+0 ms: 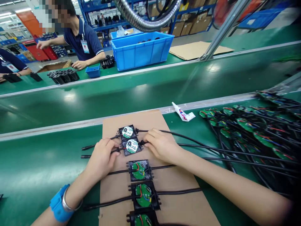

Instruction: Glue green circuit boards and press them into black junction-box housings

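Note:
A brown cardboard sheet lies on the green bench with a column of black square housings, each holding a round green circuit board and black cables out both sides. My left hand is closed on the left cable of the second housing. My right hand pinches the cable at that housing's right side. The top housing sits just behind it. Three more housings lie nearer to me.
A heap of wired green boards covers the bench at right. A white tube lies by the conveyor rail. Across the green conveyor, a person works near a blue crate, a small blue bin and black parts.

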Tool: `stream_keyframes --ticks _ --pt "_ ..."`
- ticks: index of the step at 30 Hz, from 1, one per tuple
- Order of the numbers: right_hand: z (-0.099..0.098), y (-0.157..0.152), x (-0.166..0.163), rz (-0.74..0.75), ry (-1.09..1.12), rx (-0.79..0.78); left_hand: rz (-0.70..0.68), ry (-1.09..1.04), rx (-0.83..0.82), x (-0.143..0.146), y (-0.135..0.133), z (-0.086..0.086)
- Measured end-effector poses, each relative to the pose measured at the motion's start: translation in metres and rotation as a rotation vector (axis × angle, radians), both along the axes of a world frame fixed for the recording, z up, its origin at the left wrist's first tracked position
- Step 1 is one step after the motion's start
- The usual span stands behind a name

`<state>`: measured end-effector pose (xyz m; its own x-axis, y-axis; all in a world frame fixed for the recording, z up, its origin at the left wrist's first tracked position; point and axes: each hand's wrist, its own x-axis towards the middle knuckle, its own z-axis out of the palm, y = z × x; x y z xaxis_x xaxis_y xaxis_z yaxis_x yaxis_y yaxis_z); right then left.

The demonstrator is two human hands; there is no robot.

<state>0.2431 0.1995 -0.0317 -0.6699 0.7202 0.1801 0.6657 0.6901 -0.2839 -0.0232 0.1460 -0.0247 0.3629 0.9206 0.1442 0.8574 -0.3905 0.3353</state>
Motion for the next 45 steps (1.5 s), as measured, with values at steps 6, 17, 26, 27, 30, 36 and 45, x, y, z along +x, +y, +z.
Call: stream_keyframes --ticks 6,17,26,27,30,36,45 --pt "0.02 -0.028 0.008 0.015 0.011 -0.03 -0.06 -0.133 0.066 -0.001 -0.016 0.013" --pt "0.07 -0.01 -0.023 0.112 -0.286 -0.087 -0.01 0.091 0.044 0.019 -0.006 0.014" --pt "0.059 0.006 -0.03 0.146 -0.331 -0.095 0.009 0.235 0.006 0.027 0.001 0.016" --pt "0.058 0.007 -0.03 0.161 -0.314 -0.095 0.005 0.222 0.003 0.027 0.001 0.016" --pt "0.056 0.007 -0.031 0.239 -0.287 -0.112 -0.014 0.129 -0.035 0.023 0.003 0.015" --pt "0.053 0.006 -0.031 0.194 -0.232 -0.155 0.004 -0.083 -0.2 0.011 0.009 0.016" --pt "0.039 -0.01 -0.028 0.158 -0.144 -0.249 -0.014 -0.023 -0.07 0.017 0.0 0.016"
